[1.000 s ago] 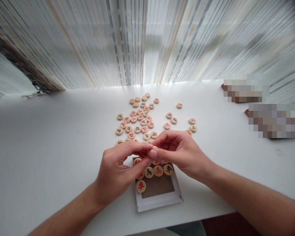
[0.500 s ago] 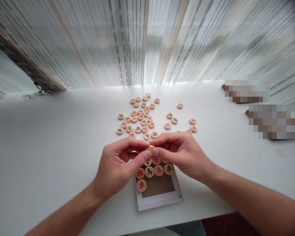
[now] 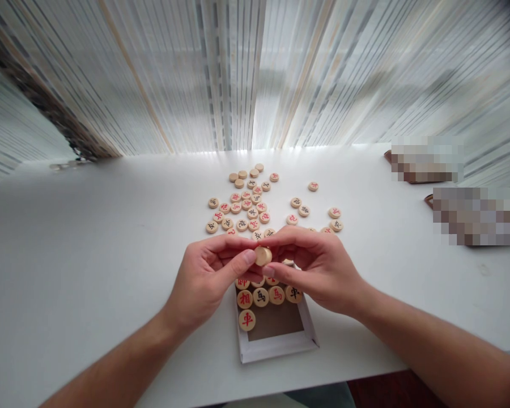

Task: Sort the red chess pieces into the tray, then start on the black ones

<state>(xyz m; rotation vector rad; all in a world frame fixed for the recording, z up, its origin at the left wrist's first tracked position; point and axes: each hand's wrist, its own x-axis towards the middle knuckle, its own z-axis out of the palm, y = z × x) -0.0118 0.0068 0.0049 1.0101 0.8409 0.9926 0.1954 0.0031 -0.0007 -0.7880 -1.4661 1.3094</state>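
Note:
Between the fingertips of my left hand (image 3: pixel 212 272) and my right hand (image 3: pixel 314 266) is a round wooden piece (image 3: pixel 263 256), its plain side showing. Both hands pinch it above a shallow white box (image 3: pixel 276 347). Inside the box, wooden pieces with red and black characters stand in rows; a red-marked piece (image 3: pixel 247 320) sits alone in the front row at the left. My hands hide part of the box's far rows. Beyond my hands, several loose pieces (image 3: pixel 252 213) lie scattered on the white table.
The white table (image 3: pixel 89 272) reaches back to a striped curtain (image 3: pixel 174 73). Several pieces, including a red-marked one (image 3: pixel 313 186), lie apart at the right. Two blurred-out objects rest at the far right, one (image 3: pixel 425 164) behind the other (image 3: pixel 480 218).
The held piece has turned so that more of its plain face shows. My right thumb has moved slightly down and away from my left thumb. The view has shifted a little.

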